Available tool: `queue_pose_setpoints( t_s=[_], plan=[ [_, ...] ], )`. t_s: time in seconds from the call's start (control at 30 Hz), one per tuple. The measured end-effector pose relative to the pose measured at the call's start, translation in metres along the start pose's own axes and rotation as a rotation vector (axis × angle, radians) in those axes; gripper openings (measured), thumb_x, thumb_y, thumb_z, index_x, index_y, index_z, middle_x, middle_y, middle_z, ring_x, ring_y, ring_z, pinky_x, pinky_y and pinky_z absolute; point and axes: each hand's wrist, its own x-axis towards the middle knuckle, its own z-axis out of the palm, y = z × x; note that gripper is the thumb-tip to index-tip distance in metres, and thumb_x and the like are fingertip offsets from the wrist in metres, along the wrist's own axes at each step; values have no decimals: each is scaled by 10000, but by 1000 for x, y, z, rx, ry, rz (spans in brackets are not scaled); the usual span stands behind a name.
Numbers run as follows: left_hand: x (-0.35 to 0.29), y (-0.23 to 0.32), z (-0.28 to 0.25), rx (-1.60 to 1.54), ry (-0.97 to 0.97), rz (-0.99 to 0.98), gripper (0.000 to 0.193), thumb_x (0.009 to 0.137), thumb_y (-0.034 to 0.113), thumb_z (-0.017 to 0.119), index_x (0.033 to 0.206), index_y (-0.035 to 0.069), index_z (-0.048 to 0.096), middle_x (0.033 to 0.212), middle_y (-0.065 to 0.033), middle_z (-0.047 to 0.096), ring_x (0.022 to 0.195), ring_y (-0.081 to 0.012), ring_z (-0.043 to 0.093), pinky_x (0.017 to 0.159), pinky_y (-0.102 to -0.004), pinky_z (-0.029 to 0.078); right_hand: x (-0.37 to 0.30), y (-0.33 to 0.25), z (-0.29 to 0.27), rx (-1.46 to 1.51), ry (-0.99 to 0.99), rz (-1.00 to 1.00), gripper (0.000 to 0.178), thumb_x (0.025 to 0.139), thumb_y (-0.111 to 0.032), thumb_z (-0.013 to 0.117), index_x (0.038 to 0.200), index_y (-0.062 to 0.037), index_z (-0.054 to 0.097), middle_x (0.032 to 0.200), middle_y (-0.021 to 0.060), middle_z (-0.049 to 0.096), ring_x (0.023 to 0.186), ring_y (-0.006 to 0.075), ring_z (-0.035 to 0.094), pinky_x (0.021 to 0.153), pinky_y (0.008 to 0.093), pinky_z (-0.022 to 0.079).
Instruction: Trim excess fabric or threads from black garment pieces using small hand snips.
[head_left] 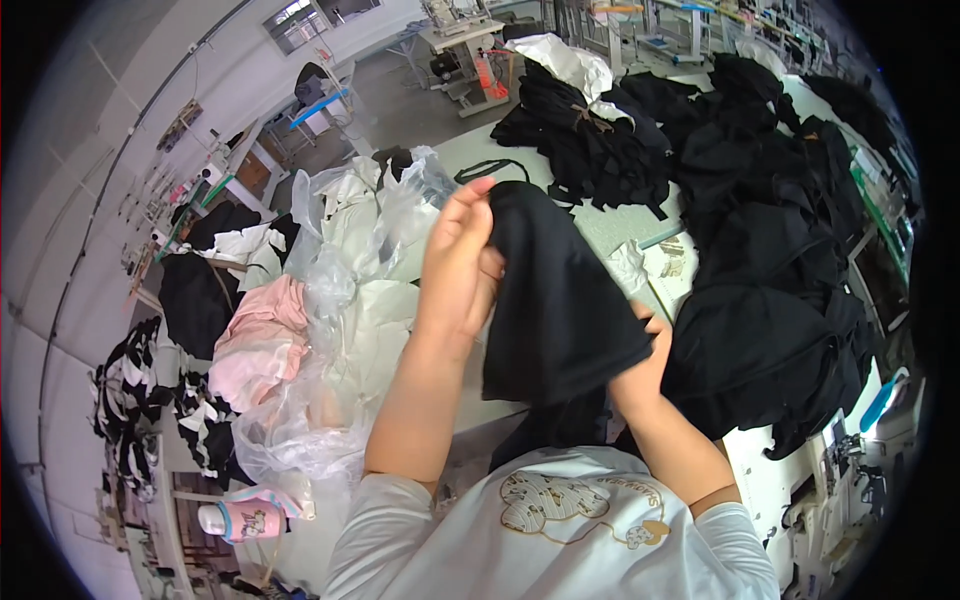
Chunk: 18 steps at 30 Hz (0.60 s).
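In front of my chest a black fabric piece point(560, 300) hangs between my two hands, narrow at the top and wide at its lower edge. My left hand point(468, 245) is raised and pinches the piece at its upper left corner, thumb and fingers pressed together. Lower down, my right hand point(645, 355) grips the right edge near the bottom corner; the cloth partly hides its fingers. What kind of garment part this is, I cannot tell. Beyond the held cloth, a thin black strip point(492, 168) lies in a loop on the pale table point(610, 225).
Large heaps of black cloth point(765, 260) cover the right side, with a black stack point(590, 140) at the back. To the left lie clear plastic bags point(330, 250) and pink cloth point(262, 335). A pink bottle point(245, 520) stands at lower left. Sewing machine tables point(460, 40) fill the background.
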Motion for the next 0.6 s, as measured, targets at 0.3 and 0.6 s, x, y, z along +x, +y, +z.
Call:
queue_pose_setpoints(
  t_s=[0.3, 0.6],
  plan=[
    [-92, -88, 26, 797, -373, 345, 1000, 716, 352, 853, 1501, 39, 319, 1549, -194, 231, 1415, -376, 312, 1128, -435, 328, 45, -79, 1, 40, -43, 25, 137, 926, -99, 644, 814, -22, 654, 712, -46, 593, 627, 21, 491, 572, 201, 374],
    [-97, -48, 5, 1017, -142, 612, 541, 679, -98, 485, 1181, 17, 649, 919, -172, 629, 859, -337, 634, 779, -371, 513, 53, -141, -66, -704, 15, -317, 216, 784, 54, 638, 989, 16, 693, 830, 19, 688, 757, 80, 619, 729, 223, 481]
  ],
)
